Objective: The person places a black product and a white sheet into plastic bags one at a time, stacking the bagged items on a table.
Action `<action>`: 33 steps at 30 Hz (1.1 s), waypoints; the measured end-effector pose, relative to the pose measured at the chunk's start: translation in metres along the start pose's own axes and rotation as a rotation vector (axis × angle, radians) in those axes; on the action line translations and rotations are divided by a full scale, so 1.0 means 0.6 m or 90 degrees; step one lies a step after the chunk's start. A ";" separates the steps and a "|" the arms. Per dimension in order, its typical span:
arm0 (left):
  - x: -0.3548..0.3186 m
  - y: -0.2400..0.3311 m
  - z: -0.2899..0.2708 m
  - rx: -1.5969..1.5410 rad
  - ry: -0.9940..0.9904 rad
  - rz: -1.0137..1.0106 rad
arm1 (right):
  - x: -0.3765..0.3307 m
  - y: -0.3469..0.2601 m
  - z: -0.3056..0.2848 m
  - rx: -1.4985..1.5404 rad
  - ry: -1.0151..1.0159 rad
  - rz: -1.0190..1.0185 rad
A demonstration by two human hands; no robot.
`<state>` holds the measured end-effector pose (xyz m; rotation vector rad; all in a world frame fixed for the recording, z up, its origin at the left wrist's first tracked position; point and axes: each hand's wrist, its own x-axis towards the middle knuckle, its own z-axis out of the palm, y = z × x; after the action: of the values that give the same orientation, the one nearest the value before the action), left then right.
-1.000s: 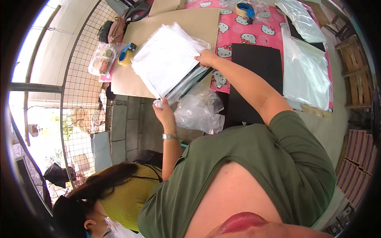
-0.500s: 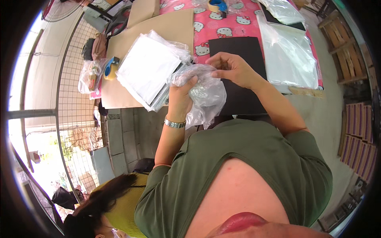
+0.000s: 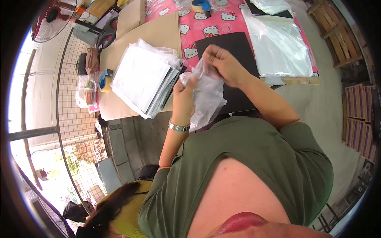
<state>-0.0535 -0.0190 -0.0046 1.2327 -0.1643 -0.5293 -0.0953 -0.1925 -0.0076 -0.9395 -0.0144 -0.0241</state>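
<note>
"One piece of thin, clear plastic [image 3: 209, 94] is held up in front of the body, between the left hand [image 3: 183, 101] and the right hand [image 3: 226, 65]."

"How is it gripped?"

"By the left hand it is pinched between the thumb and the curled fingers. By the right hand, raised a little higher, its upper edge is pinched; those fingertips are slightly blurred. The loose part is seen crumpled and hanging at the table's near edge, in front of a flat black sheet [image 3: 240, 59]."

"What is set to the left?"

"An uneven stack of white, plastic-wrapped sheets [image 3: 141, 79] is laid on brown cardboard [image 3: 160, 33]. At the cardboard's left edge, a blue tape dispenser [image 3: 105, 81] is placed."

"And farther around?"

"The table is covered by a pink cartoon-cat cloth [image 3: 228, 25]. On its right side, a pile of clear plastic sheets [image 3: 281, 51] is spread. On the left wrist, a silver-coloured watch [image 3: 178, 126] is worn. At the lower left, a person in a yellow-green top [image 3: 133, 217] is partly shown."
</note>
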 end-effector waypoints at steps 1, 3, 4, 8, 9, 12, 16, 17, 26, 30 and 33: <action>-0.003 0.012 -0.008 -0.012 0.034 -0.021 | -0.013 0.008 -0.005 -0.052 -0.085 0.067; -0.002 0.046 -0.022 -0.137 -0.058 -0.076 | -0.042 -0.001 -0.010 -0.227 -0.343 0.142; -0.002 0.053 -0.042 -0.246 -0.094 -0.089 | -0.060 -0.023 -0.004 -0.349 -0.526 0.155; -0.044 0.010 -0.106 0.171 -0.215 -0.135 | -0.087 -0.073 -0.068 0.188 -0.226 -0.001; -0.049 0.006 -0.115 0.172 -0.278 -0.108 | -0.099 -0.088 -0.077 0.204 -0.187 0.012; -0.053 0.033 -0.132 -0.150 -0.393 -0.038 | -0.106 -0.110 -0.080 -0.267 -0.310 0.173; -0.050 0.043 -0.168 -0.301 -0.323 -0.244 | -0.114 -0.114 -0.091 -0.403 -0.286 0.173; -0.064 0.041 -0.146 0.100 -0.370 -0.193 | -0.122 -0.113 -0.082 -0.140 -0.110 -0.006; 0.019 0.056 -0.234 0.009 -0.128 0.062 | -0.038 -0.041 -0.113 -0.616 -0.100 0.051; 0.080 0.010 -0.313 0.705 0.119 0.060 | 0.117 0.046 -0.073 -0.675 0.057 -0.156; 0.098 0.016 -0.255 1.013 0.215 0.127 | 0.222 0.126 -0.054 -0.870 -0.036 -0.254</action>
<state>0.0615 0.0857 -0.0567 2.7780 -0.4538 0.1207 0.0399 -0.1758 -0.0848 -2.2899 -0.2643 -0.4192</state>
